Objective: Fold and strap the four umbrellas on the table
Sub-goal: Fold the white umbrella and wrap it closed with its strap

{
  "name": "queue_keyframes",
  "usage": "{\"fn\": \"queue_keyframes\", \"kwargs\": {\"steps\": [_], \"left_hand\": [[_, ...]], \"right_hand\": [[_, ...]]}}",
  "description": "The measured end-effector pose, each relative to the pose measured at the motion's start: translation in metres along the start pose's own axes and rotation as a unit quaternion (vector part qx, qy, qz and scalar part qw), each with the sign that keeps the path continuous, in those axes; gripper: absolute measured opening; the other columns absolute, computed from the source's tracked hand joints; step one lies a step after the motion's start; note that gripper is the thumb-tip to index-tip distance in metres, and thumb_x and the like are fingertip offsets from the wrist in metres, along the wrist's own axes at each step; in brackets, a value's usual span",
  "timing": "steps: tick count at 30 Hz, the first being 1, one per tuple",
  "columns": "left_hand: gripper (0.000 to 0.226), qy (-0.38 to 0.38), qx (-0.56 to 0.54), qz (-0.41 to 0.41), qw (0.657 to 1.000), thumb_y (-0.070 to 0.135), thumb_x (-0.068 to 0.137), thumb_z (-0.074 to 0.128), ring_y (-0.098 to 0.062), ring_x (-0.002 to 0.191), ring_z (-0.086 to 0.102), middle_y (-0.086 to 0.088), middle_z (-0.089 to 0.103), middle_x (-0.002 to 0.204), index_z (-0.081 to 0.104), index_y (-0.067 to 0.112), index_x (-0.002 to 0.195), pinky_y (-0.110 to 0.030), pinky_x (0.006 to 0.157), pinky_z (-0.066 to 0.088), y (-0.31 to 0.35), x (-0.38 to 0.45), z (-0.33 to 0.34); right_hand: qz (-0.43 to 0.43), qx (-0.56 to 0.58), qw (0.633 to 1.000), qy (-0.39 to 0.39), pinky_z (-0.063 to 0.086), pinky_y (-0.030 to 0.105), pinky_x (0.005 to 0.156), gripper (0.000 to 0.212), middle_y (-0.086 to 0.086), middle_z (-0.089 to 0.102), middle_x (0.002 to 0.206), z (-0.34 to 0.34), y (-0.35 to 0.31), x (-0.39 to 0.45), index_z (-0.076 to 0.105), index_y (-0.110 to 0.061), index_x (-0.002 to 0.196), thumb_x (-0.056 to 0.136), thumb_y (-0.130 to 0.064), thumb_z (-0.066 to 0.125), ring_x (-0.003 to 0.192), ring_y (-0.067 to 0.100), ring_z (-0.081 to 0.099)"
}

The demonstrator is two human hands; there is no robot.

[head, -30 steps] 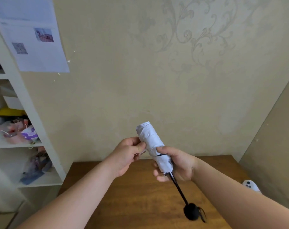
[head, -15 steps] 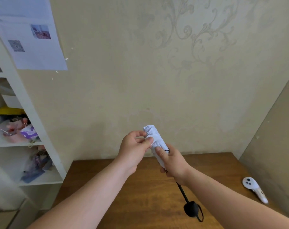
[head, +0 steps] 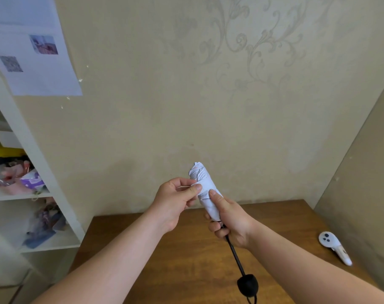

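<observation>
Wooden tabletop (head: 169, 255) spans bottom; white controller (head: 334, 246) at 4 o'clock, well apart. White umbrella (head: 205, 191) held midair, long axis 11-to-5, black handle (head: 247, 284) low. Right hand (head: 230, 222) wraps the canopy base; left hand (head: 175, 200), at 9 o'clock of it, pinches the strap (head: 190, 186) against the canopy. Nothing blocks wrapping, seemingly.
</observation>
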State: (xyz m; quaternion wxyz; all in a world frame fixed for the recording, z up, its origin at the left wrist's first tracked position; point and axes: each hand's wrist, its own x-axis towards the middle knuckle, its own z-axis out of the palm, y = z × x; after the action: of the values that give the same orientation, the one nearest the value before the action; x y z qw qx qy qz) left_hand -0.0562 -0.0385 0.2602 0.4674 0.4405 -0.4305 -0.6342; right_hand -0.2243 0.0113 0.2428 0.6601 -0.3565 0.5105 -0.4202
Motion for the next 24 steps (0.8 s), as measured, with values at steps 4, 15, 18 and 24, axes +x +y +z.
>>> {"fn": "queue_keyframes", "kwargs": {"steps": [4,15,18,24], "left_hand": [[0.017,-0.005,-0.01,-0.018,1.0,0.007,0.089,0.082,-0.013,0.067,0.063,-0.001,0.071,0.075,0.07,0.009,0.101,-0.03,0.074,0.054,-0.003,0.001,-0.004],[0.062,-0.086,0.028,-0.041,0.995,0.044,0.075,0.088,-0.026,0.101,0.072,-0.01,0.077,0.11,0.067,0.007,0.12,-0.041,0.097,0.052,-0.011,0.003,-0.032],[0.077,-0.199,0.002,-0.035,0.979,0.051,0.085,0.083,-0.034,0.112,0.068,-0.022,0.07,0.122,0.061,-0.006,0.131,-0.045,0.099,0.051,-0.014,0.002,-0.042],[0.049,-0.075,-0.078,0.039,0.993,0.033,0.097,0.072,-0.034,0.119,0.068,-0.019,0.072,0.126,0.06,0.001,0.131,-0.044,0.1,0.053,-0.007,0.002,-0.044]], "right_hand": [[-0.006,-0.003,1.0,0.002,0.02,0.019,0.041,0.036,0.003,0.055,0.075,0.003,-0.004,-0.001,0.059,-0.02,0.11,0.105,-0.055,0.051,0.051,0.012,0.039],[0.086,0.023,0.994,-0.071,0.019,0.017,0.037,0.042,0.001,0.052,0.074,0.015,-0.006,-0.001,0.057,-0.02,0.114,0.103,-0.06,0.051,0.05,0.009,0.031],[0.089,0.006,0.989,-0.122,0.023,0.017,0.037,0.047,0.002,0.055,0.076,0.018,-0.007,-0.003,0.059,-0.018,0.116,0.102,-0.062,0.049,0.049,0.009,0.035],[-0.038,-0.213,0.97,-0.114,0.051,0.03,0.059,0.033,0.009,0.067,0.082,0.005,-0.002,-0.014,0.059,-0.02,0.124,0.107,-0.047,0.051,0.065,0.022,0.062]]}}
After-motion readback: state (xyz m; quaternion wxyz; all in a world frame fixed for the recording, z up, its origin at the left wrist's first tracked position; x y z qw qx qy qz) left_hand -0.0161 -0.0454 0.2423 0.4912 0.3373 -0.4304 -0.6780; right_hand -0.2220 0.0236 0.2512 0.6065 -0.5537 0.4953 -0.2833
